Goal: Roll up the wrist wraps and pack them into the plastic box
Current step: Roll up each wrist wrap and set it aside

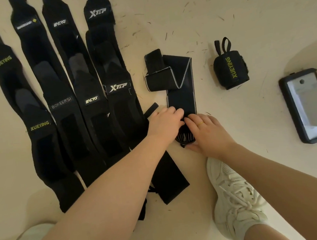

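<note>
Both hands, left hand (165, 122) and right hand (208, 131), pinch the roll (184, 137); unrolled wrist wrap (182, 98) runs toward 12 o'clock, plastic box (290, 111) at 3 o'clock, nearer right.

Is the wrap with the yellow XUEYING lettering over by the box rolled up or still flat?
Rolled up. The XUEYING wrap stands alone as a tight bundle, its loop sticking out on top, not yet in the plastic box.
</note>
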Available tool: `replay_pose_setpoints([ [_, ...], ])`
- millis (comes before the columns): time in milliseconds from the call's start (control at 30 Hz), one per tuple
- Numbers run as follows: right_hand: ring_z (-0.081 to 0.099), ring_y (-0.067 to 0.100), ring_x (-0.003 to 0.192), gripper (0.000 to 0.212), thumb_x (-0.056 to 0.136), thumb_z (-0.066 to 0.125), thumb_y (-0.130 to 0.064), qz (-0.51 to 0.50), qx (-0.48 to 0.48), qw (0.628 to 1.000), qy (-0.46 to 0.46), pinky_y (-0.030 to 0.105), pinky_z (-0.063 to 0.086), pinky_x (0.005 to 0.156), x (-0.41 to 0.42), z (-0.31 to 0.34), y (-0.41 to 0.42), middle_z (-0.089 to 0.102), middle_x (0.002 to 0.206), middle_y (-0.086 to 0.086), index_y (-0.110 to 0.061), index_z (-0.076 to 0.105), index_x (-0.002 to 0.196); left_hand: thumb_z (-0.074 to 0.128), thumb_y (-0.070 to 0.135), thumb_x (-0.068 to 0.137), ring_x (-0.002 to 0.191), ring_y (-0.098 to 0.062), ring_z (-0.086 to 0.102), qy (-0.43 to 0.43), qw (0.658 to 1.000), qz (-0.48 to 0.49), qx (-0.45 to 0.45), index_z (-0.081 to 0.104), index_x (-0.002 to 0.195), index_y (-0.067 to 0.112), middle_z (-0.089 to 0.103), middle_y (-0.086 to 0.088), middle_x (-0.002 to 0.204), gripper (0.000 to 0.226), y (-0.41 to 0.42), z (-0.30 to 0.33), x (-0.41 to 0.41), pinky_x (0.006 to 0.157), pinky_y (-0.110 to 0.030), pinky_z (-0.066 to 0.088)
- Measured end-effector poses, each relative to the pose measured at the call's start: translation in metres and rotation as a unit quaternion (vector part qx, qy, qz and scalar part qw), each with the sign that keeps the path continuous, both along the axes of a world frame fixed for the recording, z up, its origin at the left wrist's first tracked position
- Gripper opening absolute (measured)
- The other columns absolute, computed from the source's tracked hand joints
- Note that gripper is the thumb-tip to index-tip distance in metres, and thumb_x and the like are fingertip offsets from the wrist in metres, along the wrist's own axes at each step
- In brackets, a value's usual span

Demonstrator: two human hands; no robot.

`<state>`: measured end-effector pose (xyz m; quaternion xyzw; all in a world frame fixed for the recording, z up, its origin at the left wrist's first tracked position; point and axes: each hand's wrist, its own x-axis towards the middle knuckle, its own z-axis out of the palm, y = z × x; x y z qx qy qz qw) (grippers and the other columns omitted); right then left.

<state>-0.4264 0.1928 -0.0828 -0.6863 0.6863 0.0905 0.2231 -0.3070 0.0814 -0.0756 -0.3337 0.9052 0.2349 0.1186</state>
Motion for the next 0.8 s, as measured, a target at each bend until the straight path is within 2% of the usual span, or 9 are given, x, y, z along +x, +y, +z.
replay_pose_setpoints([
  [67,0.057,0.035,0.115,0.098,0.052,0.080,-0.058,0.008,0.028,0.999,0.033,0.056,0.048,0.090,0.004,-0.002,0.003,0.059,0.127,0.017,-0.003,0.055,0.128,0.044,0.032,0.098,0.110,-0.018,0.047,0.010,1.000,0.004,0.003,0.051,0.115,0.018,0.050,-0.002,0.117,0.024,-0.002,-0.001,0.001,0.090,-0.032,0.038],
  [167,0.058,0.032,0.114,0.068,0.064,0.081,-0.041,-0.027,0.005,1.000,0.013,0.052,0.049,0.090,0.008,0.001,-0.007,0.061,0.120,0.013,-0.007,0.060,0.119,0.046,0.027,0.098,0.104,-0.018,0.049,0.040,0.999,0.007,0.029,0.055,0.110,0.015,0.053,-0.003,0.111,0.020,-0.005,-0.003,0.001,0.085,-0.029,0.038],
  [267,0.052,0.025,0.115,0.041,0.088,0.061,-0.032,-0.072,-0.024,0.995,-0.061,0.037,0.048,0.088,0.007,0.004,-0.018,0.053,0.125,0.007,-0.012,0.055,0.123,0.048,0.020,0.097,0.099,-0.017,0.054,0.084,0.990,0.051,0.106,0.063,0.105,0.009,0.059,-0.005,0.106,0.020,-0.004,-0.005,0.005,0.084,-0.023,0.039],
  [400,0.050,0.018,0.105,0.033,0.092,0.056,-0.033,-0.161,0.002,0.976,-0.146,0.033,0.047,0.084,-0.001,0.006,-0.025,0.052,0.116,0.002,-0.019,0.060,0.121,0.049,0.032,0.097,0.100,-0.006,0.050,0.088,0.973,0.087,0.194,0.062,0.119,0.012,0.055,0.001,0.115,0.033,0.003,0.000,0.015,0.084,-0.017,0.036],
  [533,0.054,0.017,0.093,0.027,0.092,0.054,-0.036,-0.203,0.090,0.952,-0.210,0.034,0.048,0.083,-0.008,0.008,-0.033,0.056,0.100,0.001,-0.020,0.067,0.109,0.053,0.036,0.094,0.106,-0.008,0.048,0.060,0.971,0.084,0.215,0.053,0.133,0.015,0.049,0.002,0.119,0.044,0.004,0.002,0.020,0.092,-0.022,0.041],
  [600,0.054,0.015,0.088,0.025,0.092,0.056,-0.033,-0.252,0.103,0.925,-0.264,0.024,0.046,0.076,-0.010,0.008,-0.036,0.058,0.097,0.002,-0.016,0.067,0.108,0.050,0.033,0.096,0.113,-0.011,0.050,0.044,0.972,0.077,0.216,0.047,0.137,0.017,0.052,0.000,0.124,0.045,0.002,0.001,0.020,0.096,-0.025,0.041],
  [700,0.050,0.011,0.079,0.018,0.091,0.059,-0.026,-0.341,0.043,0.902,-0.260,0.016,0.038,0.062,-0.003,0.006,-0.036,0.054,0.093,-0.002,-0.015,0.057,0.105,0.054,0.027,0.094,0.107,-0.015,0.057,0.072,0.972,0.112,0.192,0.053,0.127,0.017,0.061,-0.003,0.115,0.035,-0.001,0.000,0.014,0.093,-0.030,0.047],
  [733,0.051,0.013,0.077,0.015,0.091,0.058,-0.023,-0.324,-0.027,0.921,-0.214,0.019,0.040,0.062,0.001,0.008,-0.035,0.053,0.093,-0.001,-0.013,0.057,0.101,0.057,0.026,0.093,0.099,-0.015,0.059,0.090,0.972,0.129,0.172,0.057,0.116,0.016,0.062,-0.003,0.106,0.026,-0.002,-0.001,0.010,0.088,-0.032,0.050],
  [800,0.057,0.024,0.080,0.019,0.090,0.054,-0.022,-0.203,-0.126,0.963,-0.122,0.033,0.050,0.065,0.007,0.004,-0.028,0.057,0.096,0.008,-0.007,0.063,0.098,0.058,0.026,0.092,0.092,-0.015,0.057,0.085,0.973,0.161,0.143,0.059,0.103,0.015,0.057,-0.001,0.102,0.016,-0.006,-0.003,0.002,0.082,-0.033,0.050],
])
